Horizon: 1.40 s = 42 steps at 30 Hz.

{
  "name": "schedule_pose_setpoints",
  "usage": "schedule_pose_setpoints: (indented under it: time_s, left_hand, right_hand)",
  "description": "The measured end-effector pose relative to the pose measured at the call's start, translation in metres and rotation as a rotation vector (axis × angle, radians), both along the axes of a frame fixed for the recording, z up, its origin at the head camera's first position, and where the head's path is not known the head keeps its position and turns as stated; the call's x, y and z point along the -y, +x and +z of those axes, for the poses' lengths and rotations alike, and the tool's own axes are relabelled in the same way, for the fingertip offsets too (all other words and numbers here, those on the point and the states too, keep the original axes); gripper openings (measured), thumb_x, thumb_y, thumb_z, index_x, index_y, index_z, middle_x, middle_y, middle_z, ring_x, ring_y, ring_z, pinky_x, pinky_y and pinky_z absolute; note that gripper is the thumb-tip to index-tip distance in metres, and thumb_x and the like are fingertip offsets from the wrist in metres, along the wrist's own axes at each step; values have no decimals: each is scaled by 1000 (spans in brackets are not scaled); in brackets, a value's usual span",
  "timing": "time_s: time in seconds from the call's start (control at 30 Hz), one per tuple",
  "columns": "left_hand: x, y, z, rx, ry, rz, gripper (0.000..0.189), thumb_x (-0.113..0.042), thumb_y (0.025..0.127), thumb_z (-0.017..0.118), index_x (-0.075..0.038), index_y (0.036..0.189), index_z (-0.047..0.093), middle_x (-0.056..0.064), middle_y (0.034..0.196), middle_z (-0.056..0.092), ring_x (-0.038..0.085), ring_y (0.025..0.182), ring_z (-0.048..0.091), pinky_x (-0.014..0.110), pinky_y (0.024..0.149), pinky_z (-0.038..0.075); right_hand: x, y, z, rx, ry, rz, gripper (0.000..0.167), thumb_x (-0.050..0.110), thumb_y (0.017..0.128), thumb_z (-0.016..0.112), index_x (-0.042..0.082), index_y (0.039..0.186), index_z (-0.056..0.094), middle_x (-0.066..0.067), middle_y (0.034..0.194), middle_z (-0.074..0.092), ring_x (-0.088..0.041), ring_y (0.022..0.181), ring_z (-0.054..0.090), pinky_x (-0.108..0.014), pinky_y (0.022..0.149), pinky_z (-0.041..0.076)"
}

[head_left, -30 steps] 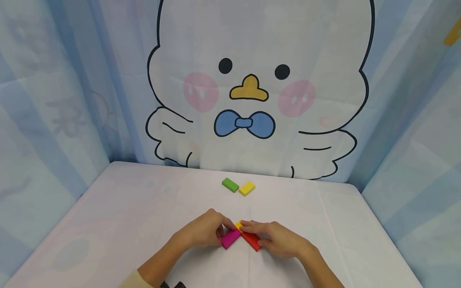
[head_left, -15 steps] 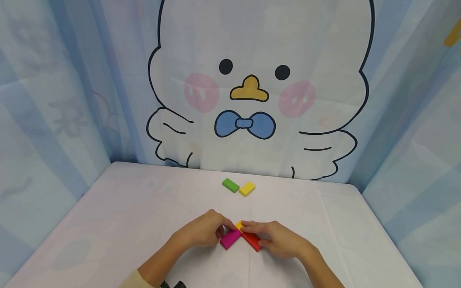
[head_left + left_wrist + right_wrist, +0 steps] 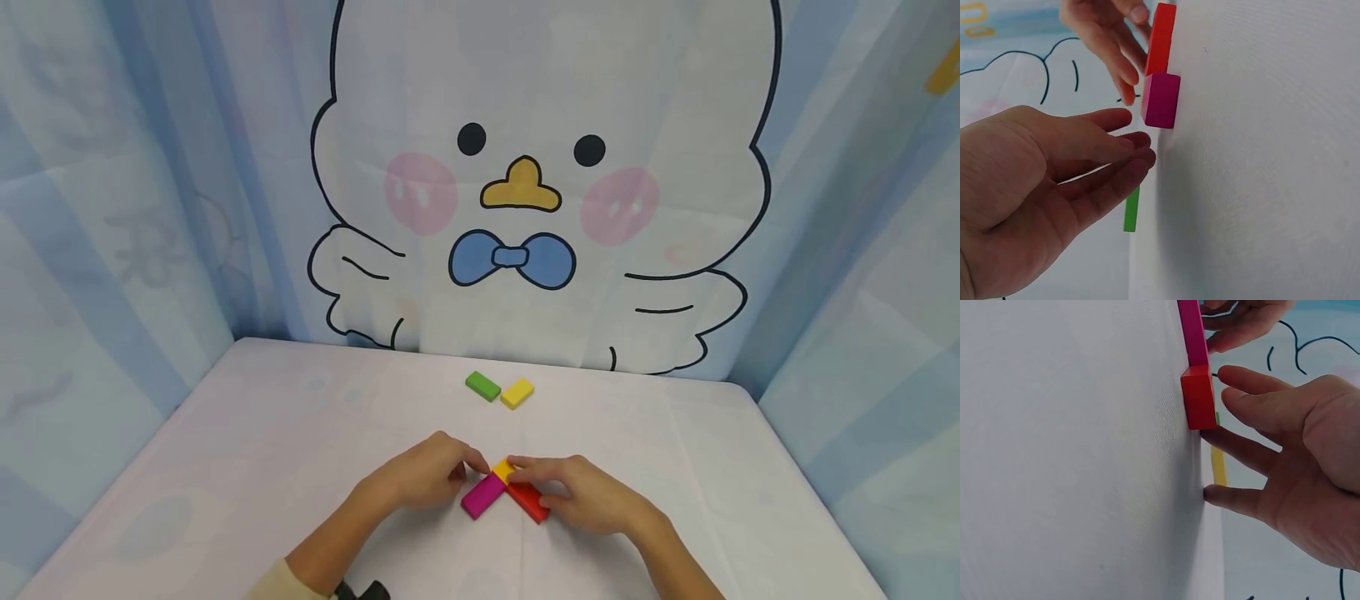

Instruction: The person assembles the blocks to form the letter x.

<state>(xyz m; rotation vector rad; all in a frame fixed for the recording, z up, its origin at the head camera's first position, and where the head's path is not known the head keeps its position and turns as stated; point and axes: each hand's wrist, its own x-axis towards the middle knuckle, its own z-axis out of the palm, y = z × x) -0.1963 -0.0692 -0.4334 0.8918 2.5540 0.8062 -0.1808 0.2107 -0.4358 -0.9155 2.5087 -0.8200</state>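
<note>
A magenta block (image 3: 483, 497) and a red block (image 3: 529, 502) lie on the table at an angle, their upper ends meeting. An orange-yellow block (image 3: 502, 469) shows at that corner, partly covered by right-hand fingers. My left hand (image 3: 426, 472) is beside the magenta block, index fingertip near its upper end; in the left wrist view a small gap separates the loosely bent fingers (image 3: 1138, 150) from the magenta block (image 3: 1163, 101). My right hand (image 3: 588, 497) reaches over the orange-yellow and red blocks. In the right wrist view its fingers are spread around the red block (image 3: 1199, 399), thumb not gripping it.
Farther back on the table (image 3: 315, 433) lie a green block (image 3: 483, 386) and a yellow block (image 3: 517, 393), close together at an angle. Behind the table hangs a curtain (image 3: 517, 317) printed with a cartoon bird. A black object (image 3: 371, 591) shows at the bottom edge by the left sleeve.
My left fingers have drawn slightly away from the magenta block, uncovering more of it. My right fingers have lifted a little and shifted slightly. The blocks keep their arrangement.
</note>
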Motion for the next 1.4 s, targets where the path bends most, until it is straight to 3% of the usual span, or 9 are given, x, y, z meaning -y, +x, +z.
schedule_pose_setpoints:
  time_s: [0.1,0.2,0.43,0.7,1.17,1.4]
  left_hand:
    - [-2,-1,0,-48,-21,-9,34,-4,96,69,-16,127,75,-6,122,75,12,110,69,29,97,58]
    - [-4,0,0,-67,-47,-42,38,-8,98,68,-19,135,71,-5,139,69,17,131,63,38,109,53]
    - [-8,2,-6,-44,-76,-114,48,-13,103,63,-28,148,61,-8,160,49,24,148,49,48,120,42]
    - [-9,5,-7,-23,-144,-157,51,-20,106,59,-32,155,51,-11,167,37,32,155,37,64,122,31]
    - [-12,5,-10,9,-194,-144,53,-29,105,61,-34,156,48,-15,167,36,28,156,35,66,122,29]
    - [-12,5,-13,-3,-200,-142,54,-31,104,63,-35,156,48,-17,167,35,28,156,35,66,122,29]
  right_hand:
    - [-2,-1,0,-11,-9,-22,46,3,100,63,26,140,68,10,154,56,-23,145,53,-48,114,47]
    - [-4,-3,1,-8,-16,-52,42,5,100,63,26,137,70,9,153,58,-24,145,52,-52,114,46]
    - [-8,-4,2,-15,-42,-69,41,5,100,63,25,135,71,4,153,58,-29,145,51,-61,115,43]
    - [-11,-3,4,-75,-37,-87,40,4,98,65,22,133,72,3,152,60,-28,144,53,-60,114,44]
    - [-13,-7,5,-134,-4,-136,35,10,99,68,21,131,73,5,146,64,-28,139,57,-58,111,47]
    - [-12,-8,4,-118,-3,-145,34,11,99,68,21,131,73,4,146,65,-28,139,57,-58,111,48]
